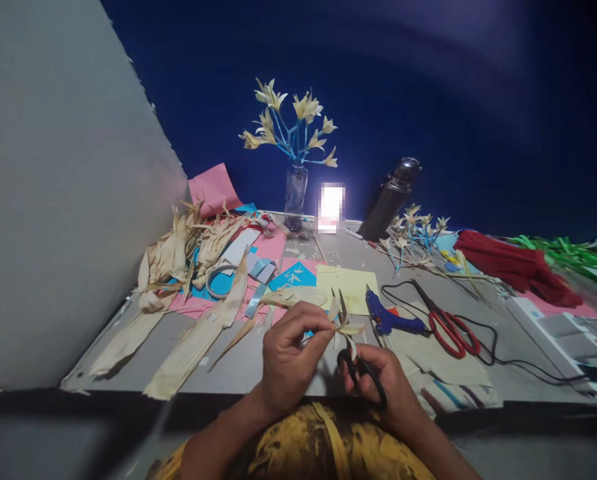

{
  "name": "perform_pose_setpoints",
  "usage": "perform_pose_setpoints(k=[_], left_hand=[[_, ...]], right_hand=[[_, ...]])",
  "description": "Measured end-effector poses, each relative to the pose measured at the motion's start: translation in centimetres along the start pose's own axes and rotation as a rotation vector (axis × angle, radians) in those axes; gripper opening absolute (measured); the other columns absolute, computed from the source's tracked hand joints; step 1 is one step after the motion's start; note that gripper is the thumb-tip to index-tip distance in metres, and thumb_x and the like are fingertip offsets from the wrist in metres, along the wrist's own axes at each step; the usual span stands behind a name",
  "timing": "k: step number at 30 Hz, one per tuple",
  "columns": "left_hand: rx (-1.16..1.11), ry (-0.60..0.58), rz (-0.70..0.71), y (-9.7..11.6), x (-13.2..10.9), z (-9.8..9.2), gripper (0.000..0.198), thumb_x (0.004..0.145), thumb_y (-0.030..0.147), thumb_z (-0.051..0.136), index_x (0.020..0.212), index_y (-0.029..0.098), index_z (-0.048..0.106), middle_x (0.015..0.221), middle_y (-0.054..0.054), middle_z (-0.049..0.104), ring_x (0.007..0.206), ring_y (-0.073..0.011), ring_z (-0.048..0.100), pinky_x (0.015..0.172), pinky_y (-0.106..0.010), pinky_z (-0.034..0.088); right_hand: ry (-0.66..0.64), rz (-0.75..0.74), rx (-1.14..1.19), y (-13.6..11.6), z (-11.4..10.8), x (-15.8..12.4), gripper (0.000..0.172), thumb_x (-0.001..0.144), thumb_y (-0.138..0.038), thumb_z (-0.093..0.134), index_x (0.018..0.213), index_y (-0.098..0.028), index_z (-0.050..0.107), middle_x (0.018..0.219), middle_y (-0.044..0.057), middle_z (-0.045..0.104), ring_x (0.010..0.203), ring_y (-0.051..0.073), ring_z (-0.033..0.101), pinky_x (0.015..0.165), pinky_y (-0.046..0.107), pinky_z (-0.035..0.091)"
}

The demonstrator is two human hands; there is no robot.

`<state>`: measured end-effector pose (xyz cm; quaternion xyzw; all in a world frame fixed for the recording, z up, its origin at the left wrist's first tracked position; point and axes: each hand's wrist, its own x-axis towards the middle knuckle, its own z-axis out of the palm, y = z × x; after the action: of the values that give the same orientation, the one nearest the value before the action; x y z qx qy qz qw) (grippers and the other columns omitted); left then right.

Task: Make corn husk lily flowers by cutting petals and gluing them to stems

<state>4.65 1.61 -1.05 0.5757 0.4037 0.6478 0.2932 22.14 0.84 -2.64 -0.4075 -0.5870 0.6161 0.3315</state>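
Note:
Between the thumb and fingers of my left hand (pixel 298 350) is a small flower of pale dried husk (pixel 351 329), its petals pointing out to the right. My right hand (pixel 383 377) grips black-handled scissors (pixel 371 375) by the loops. Their blades (pixel 341 303) point up and stand apart, close beside the petals. Whether the blades touch a petal I cannot tell. Under and behind my hands lie a yellow paper sheet (pixel 363 283), blue paper (pixel 293 275) and a long husk strip (pixel 298 295).
Dried husks (pixel 173 257) pile up at the left. A glass vase (pixel 295 200) with husk flowers stands at the back, near a tilted-looking dark flask (pixel 388 203). To the right lie a blue glue gun (pixel 391 315), red-handled scissors (pixel 451 330), more husk flowers (pixel 415 230) and red cloth (pixel 515 263).

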Motion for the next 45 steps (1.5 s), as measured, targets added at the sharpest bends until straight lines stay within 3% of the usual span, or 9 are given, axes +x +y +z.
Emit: perform_pose_setpoints(k=[7,28,31,35,40,45], left_hand=[[0.005,-0.009,0.018,-0.3,-0.1,-0.1,0.01,0.081,0.009,0.068,0.077,0.018,0.07,0.076,-0.003,0.067,0.077,-0.0161,0.063,0.072,-0.028,0.05],[-0.117,-0.027,-0.109,-0.2,0.0,-0.6,0.008,0.079,0.013,0.07,0.073,0.018,0.071,0.075,-0.004,0.067,0.076,-0.0172,0.062,0.07,-0.029,0.05],[-0.196,-0.136,-0.163,-0.3,0.4,-1.8,0.009,0.079,0.022,0.072,0.071,0.018,0.07,0.074,-0.006,0.065,0.075,-0.0189,0.061,0.069,-0.031,0.05],[-0.286,-0.394,-0.271,0.1,1.8,-4.4,0.025,0.074,0.04,0.075,0.064,0.019,0.069,0.067,-0.007,0.063,0.068,-0.0209,0.06,0.065,-0.035,0.05],[-0.193,-0.625,-0.287,1.7,4.0,-7.0,0.02,0.072,0.039,0.075,0.063,0.021,0.073,0.068,-0.011,0.066,0.068,-0.0245,0.063,0.069,-0.039,0.051],[-0.086,-0.827,-0.328,3.6,5.6,-8.0,0.007,0.067,0.029,0.076,0.063,0.023,0.076,0.069,-0.013,0.069,0.067,-0.0269,0.065,0.069,-0.04,0.053]], right_hand=[[0.013,0.013,-0.002,0.5,0.0,0.3,0.068,0.061,-0.084,0.063,0.063,-0.016,0.059,0.058,0.001,0.054,0.055,0.013,0.043,0.052,0.023,0.034],[0.049,0.045,0.001,0.8,0.6,0.2,0.061,0.064,-0.078,0.067,0.063,-0.017,0.059,0.053,-0.002,0.048,0.051,0.012,0.039,0.049,0.024,0.033],[-0.016,0.082,0.025,0.2,-0.4,0.1,0.062,0.065,-0.081,0.062,0.068,-0.019,0.061,0.053,-0.001,0.05,0.049,0.013,0.041,0.048,0.025,0.033],[-0.25,0.097,-0.052,-2.0,-3.3,-0.1,0.066,0.065,-0.083,0.059,0.07,-0.017,0.064,0.061,0.002,0.057,0.053,0.014,0.045,0.05,0.025,0.035],[-0.406,0.172,-0.319,-5.3,-6.8,-0.1,0.044,0.068,-0.059,0.074,0.064,-0.017,0.062,0.059,-0.001,0.052,0.053,0.012,0.041,0.047,0.022,0.029],[-0.435,0.097,-0.614,-7.6,-7.9,0.0,0.025,0.069,-0.034,0.079,0.059,-0.018,0.063,0.057,-0.004,0.051,0.054,0.011,0.042,0.05,0.022,0.03]])
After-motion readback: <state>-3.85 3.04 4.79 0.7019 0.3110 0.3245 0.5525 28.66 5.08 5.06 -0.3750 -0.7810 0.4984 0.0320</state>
